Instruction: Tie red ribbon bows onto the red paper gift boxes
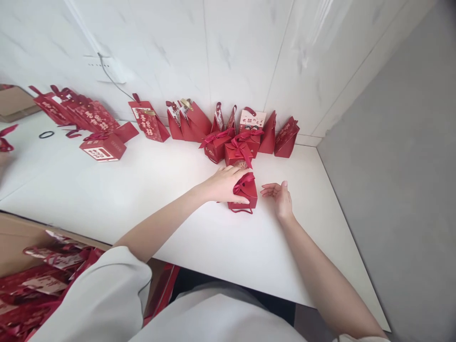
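A small red gift box with a ribbon bow [245,194] sits on the white table [149,190]. My left hand [223,184] lies over its left side, fingers curled on the top and bow. Just right of the box, my right hand [280,195] hovers with palm up and fingers loosely spread, holding nothing. Directly behind stand three more closed red boxes with bows [237,153].
Red paper gift bags [194,121] line the tiled wall, more lean at the far left [76,111]. A lidded red box [103,147] and a black ring [46,134] lie left. A cardboard box of red flat packs [32,280] sits lower left. The table's right edge meets grey floor.
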A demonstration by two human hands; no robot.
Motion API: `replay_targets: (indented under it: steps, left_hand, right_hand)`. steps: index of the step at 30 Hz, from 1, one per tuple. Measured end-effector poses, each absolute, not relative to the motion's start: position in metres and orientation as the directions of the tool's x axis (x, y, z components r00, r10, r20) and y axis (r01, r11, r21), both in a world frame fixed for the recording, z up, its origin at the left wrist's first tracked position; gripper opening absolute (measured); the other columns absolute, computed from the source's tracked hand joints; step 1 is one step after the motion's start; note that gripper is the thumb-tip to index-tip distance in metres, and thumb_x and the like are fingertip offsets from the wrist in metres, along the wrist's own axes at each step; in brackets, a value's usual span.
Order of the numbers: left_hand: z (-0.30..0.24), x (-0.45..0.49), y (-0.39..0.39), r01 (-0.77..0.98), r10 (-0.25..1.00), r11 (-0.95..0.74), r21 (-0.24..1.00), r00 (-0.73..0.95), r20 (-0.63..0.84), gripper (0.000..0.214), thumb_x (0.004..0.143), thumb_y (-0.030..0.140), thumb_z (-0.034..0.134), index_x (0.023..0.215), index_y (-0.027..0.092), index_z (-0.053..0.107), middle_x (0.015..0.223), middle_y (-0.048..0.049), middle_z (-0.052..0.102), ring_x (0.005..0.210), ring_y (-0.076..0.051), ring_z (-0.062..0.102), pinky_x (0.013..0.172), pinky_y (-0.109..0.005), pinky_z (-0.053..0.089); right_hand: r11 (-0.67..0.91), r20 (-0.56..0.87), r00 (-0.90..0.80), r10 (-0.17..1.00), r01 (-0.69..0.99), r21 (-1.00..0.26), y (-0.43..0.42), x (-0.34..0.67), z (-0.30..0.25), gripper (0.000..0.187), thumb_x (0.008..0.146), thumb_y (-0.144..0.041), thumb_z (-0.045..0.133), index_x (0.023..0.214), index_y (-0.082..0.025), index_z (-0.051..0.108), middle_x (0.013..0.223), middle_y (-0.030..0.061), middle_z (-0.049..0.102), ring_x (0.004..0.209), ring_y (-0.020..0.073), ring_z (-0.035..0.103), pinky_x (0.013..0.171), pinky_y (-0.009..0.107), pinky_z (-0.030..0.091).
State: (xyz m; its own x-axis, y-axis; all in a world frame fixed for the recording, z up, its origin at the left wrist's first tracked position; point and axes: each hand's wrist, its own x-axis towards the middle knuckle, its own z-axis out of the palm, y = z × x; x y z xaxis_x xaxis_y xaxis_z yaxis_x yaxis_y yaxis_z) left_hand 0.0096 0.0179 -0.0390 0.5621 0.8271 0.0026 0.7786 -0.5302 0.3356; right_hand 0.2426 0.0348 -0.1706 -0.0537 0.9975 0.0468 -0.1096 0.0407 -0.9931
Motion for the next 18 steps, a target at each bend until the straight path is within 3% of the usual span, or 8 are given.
replay_targets:
  steps: [3, 9, 13, 16, 18]
  left_hand:
    - [-0.039, 0.006, 0.007, 0.807, 0.862, -0.446, 0.388, 0.503, -0.055, 0.107, 0.065, 0.068, 0.072, 0.149, 0.014, 0.034, 0.144, -0.0175, 0.048, 0.130, -0.033, 0.048, 0.107, -0.039, 0.037]
    - [-0.026, -0.013, -0.024, 0.795, 0.846, -0.416, 0.442, 0.516, -0.133, 0.089, 0.059, 0.059, 0.078, 0.132, 0.016, 0.050, 0.124, -0.0123, 0.059, 0.104, -0.028, 0.062, 0.089, -0.035, 0.049]
    - [0.002, -0.065, -0.055, 0.728, 0.846, -0.396, 0.559, 0.526, -0.086, 0.080, 0.061, 0.055, 0.079, 0.128, 0.018, 0.054, 0.124, -0.0102, 0.061, 0.107, -0.026, 0.061, 0.091, -0.033, 0.050]
    - [0.032, -0.123, -0.095, 0.715, 0.935, -0.222, 0.663, 0.348, -0.062, 0.075, 0.070, 0.059, 0.072, 0.131, 0.021, 0.052, 0.130, -0.0093, 0.059, 0.113, -0.026, 0.060, 0.090, -0.032, 0.053]
    - [0.052, -0.161, -0.131, 0.762, 0.990, -0.086, 0.642, 0.140, -0.033, 0.082, 0.069, 0.071, 0.065, 0.133, 0.022, 0.052, 0.130, -0.0071, 0.061, 0.117, -0.027, 0.058, 0.097, -0.034, 0.051]
  right_hand:
    - [0.039, 0.044, -0.070, 0.997, -0.066, -0.997, 0.033, 0.243, -0.171, 0.070, 0.094, -0.069, 0.026, 0.085, -0.018, 0.072, 0.075, 0.0084, 0.071, 0.070, 0.0202, 0.063, 0.076, 0.036, 0.048]
    - [0.055, 0.057, -0.090, 0.994, -0.023, -0.998, 0.027, 0.246, -0.174, 0.062, 0.095, -0.065, 0.035, 0.085, -0.016, 0.072, 0.078, 0.0089, 0.071, 0.072, 0.0204, 0.064, 0.076, 0.037, 0.049]
    - [0.055, 0.055, -0.064, 0.996, -0.003, -0.998, 0.024, 0.249, -0.178, 0.060, 0.095, -0.063, 0.038, 0.084, -0.015, 0.072, 0.078, 0.0091, 0.071, 0.071, 0.0203, 0.065, 0.076, 0.038, 0.050]
    - [0.049, 0.048, -0.056, 0.997, 0.028, -0.998, 0.021, 0.251, -0.178, 0.058, 0.094, -0.062, 0.040, 0.085, -0.015, 0.072, 0.079, 0.0093, 0.071, 0.073, 0.0209, 0.065, 0.076, 0.038, 0.050]
    - [0.045, 0.042, -0.049, 0.998, 0.045, -0.998, 0.019, 0.252, -0.177, 0.056, 0.094, -0.062, 0.042, 0.085, -0.015, 0.072, 0.080, 0.0092, 0.071, 0.074, 0.0208, 0.065, 0.076, 0.038, 0.050]
